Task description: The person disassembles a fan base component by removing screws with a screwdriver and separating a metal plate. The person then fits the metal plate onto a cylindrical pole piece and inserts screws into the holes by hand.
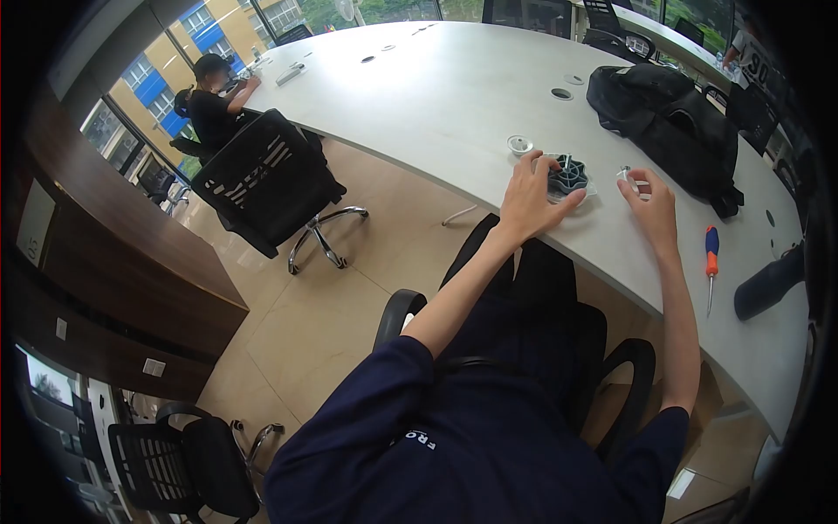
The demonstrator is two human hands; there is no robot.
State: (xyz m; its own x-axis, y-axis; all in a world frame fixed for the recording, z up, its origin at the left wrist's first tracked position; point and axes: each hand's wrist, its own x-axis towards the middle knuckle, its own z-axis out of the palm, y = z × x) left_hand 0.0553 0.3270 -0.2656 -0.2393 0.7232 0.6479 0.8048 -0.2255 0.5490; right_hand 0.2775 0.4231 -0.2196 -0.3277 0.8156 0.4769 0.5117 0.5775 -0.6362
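A dark green part with a spoked, rounded top (567, 177) lies near the table edge, with a small metal post standing up from its middle. My left hand (528, 199) is around its left and near sides, fingers curled over the back edge and thumb along the front. Something clear, like plastic, shows under its right side. Between the fingertips of my right hand (653, 205) is a small shiny, whitish piece (624, 173), too small to name exactly. Just beyond my left fingers sits a round white part (520, 146) with a hub in its centre.
On the white table (454, 105), a screwdriver (712, 253) with an orange and blue handle lies right of my right arm. A black bottle (768, 286) lies beyond it, and a black backpack (668, 118) farther back. Another person (214, 105) sits at the far left; an office chair (266, 179) stands nearer.
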